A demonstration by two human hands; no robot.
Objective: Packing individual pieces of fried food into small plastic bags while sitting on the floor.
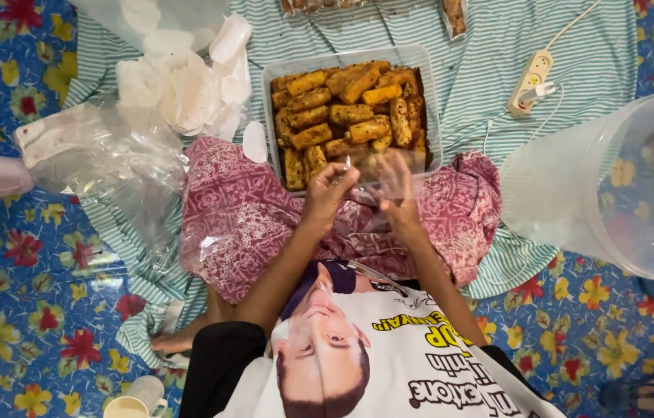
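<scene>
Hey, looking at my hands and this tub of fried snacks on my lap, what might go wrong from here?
1. The snack tub rests on your cloth-covered lap, not on flat floor; a leg shift might tip it.
2. The clear plastic bag between your left hand and right hand looks thin and could slip or tear.
3. The power strip and its cable lie near the tub, so they may snag.

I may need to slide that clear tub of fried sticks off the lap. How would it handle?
The tub is heaped with fried sticks, so it is probably heavy for its size. Its thin clear walls may flex if lifted by one edge. Resting on soft patterned cloth, it could tilt rather than slide.
</scene>
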